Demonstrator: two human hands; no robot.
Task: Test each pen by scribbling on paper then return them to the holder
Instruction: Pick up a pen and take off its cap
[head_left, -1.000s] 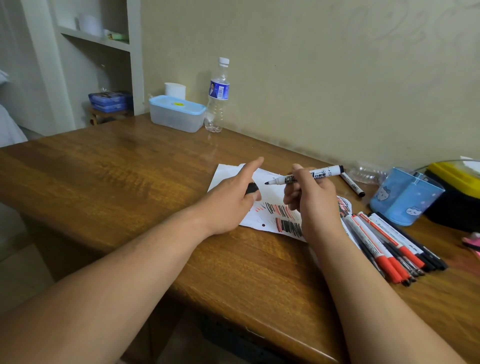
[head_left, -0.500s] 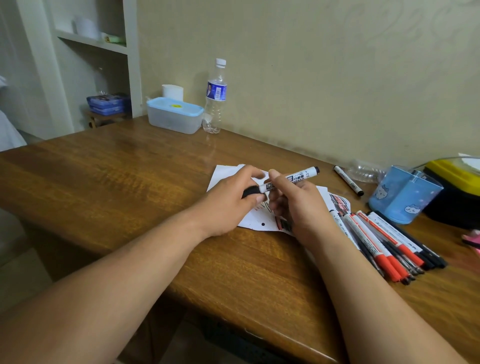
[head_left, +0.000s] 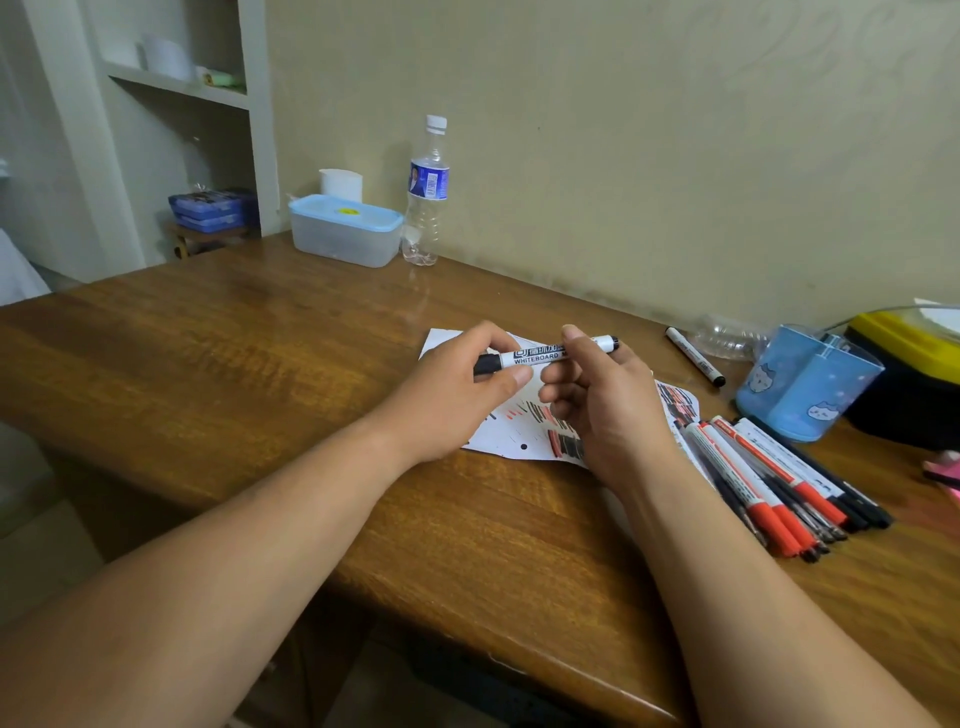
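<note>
White-barrelled marker (head_left: 540, 354), held level and well left of the blue holder (head_left: 800, 387), points its long axis that way; left hand (head_left: 447, 400) grips the black cap end, right hand (head_left: 613, 415), nearer the holder, pinches the barrel.

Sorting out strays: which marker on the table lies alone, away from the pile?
The white black-capped marker lying by itself just left of the blue holder; the rest lie bunched together in the pile.

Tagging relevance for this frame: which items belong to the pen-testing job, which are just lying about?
Job: whiteboard marker held by left hand and right hand, scribbled paper, pen pile, loose marker, blue holder.
Lying about: water bottle, lidded tub, yellow-lidded box.
</note>
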